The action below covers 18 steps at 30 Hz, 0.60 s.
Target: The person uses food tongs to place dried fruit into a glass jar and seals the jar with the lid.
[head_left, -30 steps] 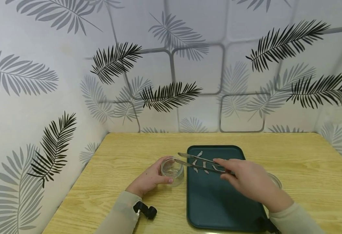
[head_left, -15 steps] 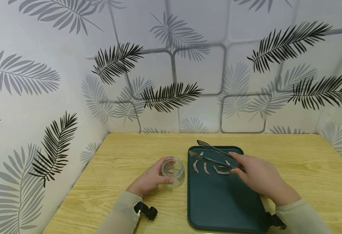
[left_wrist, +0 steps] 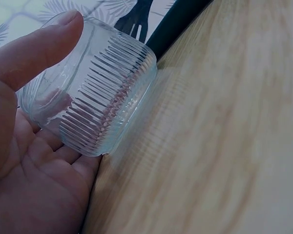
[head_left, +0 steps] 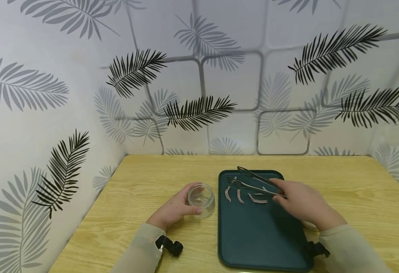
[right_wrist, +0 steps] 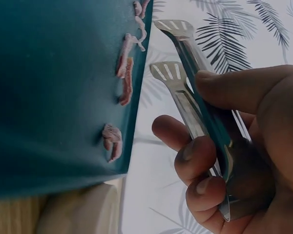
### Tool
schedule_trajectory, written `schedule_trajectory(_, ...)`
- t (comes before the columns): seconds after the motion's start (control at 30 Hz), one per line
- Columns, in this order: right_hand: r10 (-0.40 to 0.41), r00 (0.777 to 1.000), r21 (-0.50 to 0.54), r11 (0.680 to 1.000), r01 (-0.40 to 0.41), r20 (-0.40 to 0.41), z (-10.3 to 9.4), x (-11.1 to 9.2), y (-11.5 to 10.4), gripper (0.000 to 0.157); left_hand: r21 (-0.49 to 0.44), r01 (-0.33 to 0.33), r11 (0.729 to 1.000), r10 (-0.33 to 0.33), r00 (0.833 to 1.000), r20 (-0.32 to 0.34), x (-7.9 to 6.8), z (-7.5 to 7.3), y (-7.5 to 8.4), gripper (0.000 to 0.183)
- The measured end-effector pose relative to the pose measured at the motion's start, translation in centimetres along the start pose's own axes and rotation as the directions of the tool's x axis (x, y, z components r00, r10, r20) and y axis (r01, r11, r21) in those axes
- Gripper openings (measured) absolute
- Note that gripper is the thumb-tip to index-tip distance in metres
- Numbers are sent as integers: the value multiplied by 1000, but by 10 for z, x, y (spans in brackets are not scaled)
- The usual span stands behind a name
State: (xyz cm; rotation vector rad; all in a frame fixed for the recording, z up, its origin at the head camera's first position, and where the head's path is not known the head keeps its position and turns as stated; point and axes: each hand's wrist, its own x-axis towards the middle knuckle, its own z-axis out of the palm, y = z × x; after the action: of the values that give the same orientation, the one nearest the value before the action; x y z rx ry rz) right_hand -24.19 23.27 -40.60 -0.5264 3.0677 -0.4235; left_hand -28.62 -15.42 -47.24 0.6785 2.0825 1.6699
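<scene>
A small clear glass jar (head_left: 204, 209) stands on the table left of the tray. My left hand (head_left: 175, 206) grips it round its side, thumb at the front; the left wrist view shows its ribbed wall (left_wrist: 102, 92). My right hand (head_left: 303, 203) holds a pair of metal tongs (head_left: 255, 187) over the far part of the dark green tray (head_left: 254, 239). The slotted tips stand apart with nothing between them in the right wrist view. Several thin pinkish strips (head_left: 240, 196), like shreds of meat, lie below on the tray (right_wrist: 53, 97); the tongs cover some of them.
A pale round object (head_left: 310, 226) sits right of the tray, mostly hidden by the right forearm. Both wrists carry black camera mounts (head_left: 169, 245). The wooden table (head_left: 172, 167) ends at a leaf-patterned wall (head_left: 231, 125) behind it.
The tongs have moved right, from over the jar's mouth to above the strips on the tray, their tips dipping slightly in the last half second. The left hand and jar stay put.
</scene>
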Motion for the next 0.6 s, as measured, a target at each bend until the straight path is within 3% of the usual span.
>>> schedule_trajectory(0.37,-22,999,-15,1000,22,26,8,10,3,56,47,10,999,-9,1000,-20,-1,-1,1,82)
schedule_trajectory(0.6,-13,999,-5,1000,13,34,10,10,2,55,9,7,1000,-7,1000,-1,-1,-1,1,81)
